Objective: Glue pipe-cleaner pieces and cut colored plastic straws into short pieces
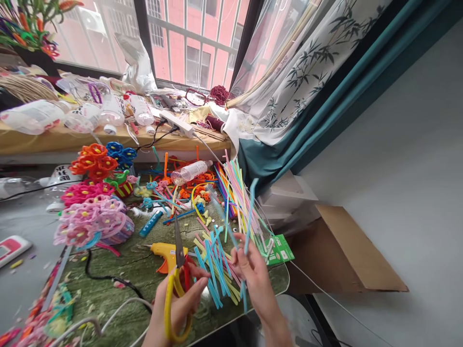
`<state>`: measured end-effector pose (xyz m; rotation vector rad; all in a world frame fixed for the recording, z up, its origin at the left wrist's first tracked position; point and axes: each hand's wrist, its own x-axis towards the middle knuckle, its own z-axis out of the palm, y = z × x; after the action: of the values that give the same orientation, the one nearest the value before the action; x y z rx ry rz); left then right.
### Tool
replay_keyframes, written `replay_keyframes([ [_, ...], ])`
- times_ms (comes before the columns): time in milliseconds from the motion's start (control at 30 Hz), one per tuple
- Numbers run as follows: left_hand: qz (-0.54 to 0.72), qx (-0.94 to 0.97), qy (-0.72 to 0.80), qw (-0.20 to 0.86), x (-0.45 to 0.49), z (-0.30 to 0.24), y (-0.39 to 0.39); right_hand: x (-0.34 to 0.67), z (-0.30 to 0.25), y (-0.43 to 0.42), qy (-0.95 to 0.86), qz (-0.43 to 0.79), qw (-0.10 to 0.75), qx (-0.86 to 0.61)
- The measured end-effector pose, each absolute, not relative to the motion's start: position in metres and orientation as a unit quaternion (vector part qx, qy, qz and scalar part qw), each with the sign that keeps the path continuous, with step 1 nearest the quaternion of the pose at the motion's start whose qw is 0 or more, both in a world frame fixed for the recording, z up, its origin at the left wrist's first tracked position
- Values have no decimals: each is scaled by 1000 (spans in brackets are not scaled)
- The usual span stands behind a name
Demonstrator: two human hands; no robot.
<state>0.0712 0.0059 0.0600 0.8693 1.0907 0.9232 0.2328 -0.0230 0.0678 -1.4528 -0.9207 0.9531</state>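
My left hand [181, 301] is closed around the yellow and red handles of a pair of scissors [178, 250], blades pointing up and away over the table. My right hand [255, 277] pinches a light blue pipe cleaner [249, 221] that stands upright and bends at its tip. Just below and between the hands lies a loose pile of cut blue, yellow and pink pipe cleaner pieces [217, 270]. A yellow glue gun [164, 250] rests on the green mat right behind the scissors.
Finished pipe cleaner flowers [92, 212] in orange, blue, pink and lilac crowd the left. A bundle of long pastel pipe cleaners [235, 188] and a lying plastic bottle [190, 171] sit behind. A cardboard sheet [343, 255] and boxes lie right, off the table edge. Cables cross the mat.
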Motion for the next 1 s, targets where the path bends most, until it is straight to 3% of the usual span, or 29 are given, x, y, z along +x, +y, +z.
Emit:
replay_keyframes([
  [100, 429, 394, 456, 672, 82, 70, 27, 215, 65, -25, -350, 542, 554, -526],
  [167, 444, 382, 451, 673, 88, 77, 38, 206, 62, -26, -350, 555, 551, -515],
  [533, 492, 396, 492, 599, 79, 88, 48, 206, 53, -38, -432, 535, 466, -557],
  [767, 438, 376, 440, 688, 89, 74, 36, 202, 46, -37, -416, 498, 471, -598],
  [1000, 437, 402, 433, 679, 93, 71, 30, 201, 59, -40, -457, 442, 445, -630],
])
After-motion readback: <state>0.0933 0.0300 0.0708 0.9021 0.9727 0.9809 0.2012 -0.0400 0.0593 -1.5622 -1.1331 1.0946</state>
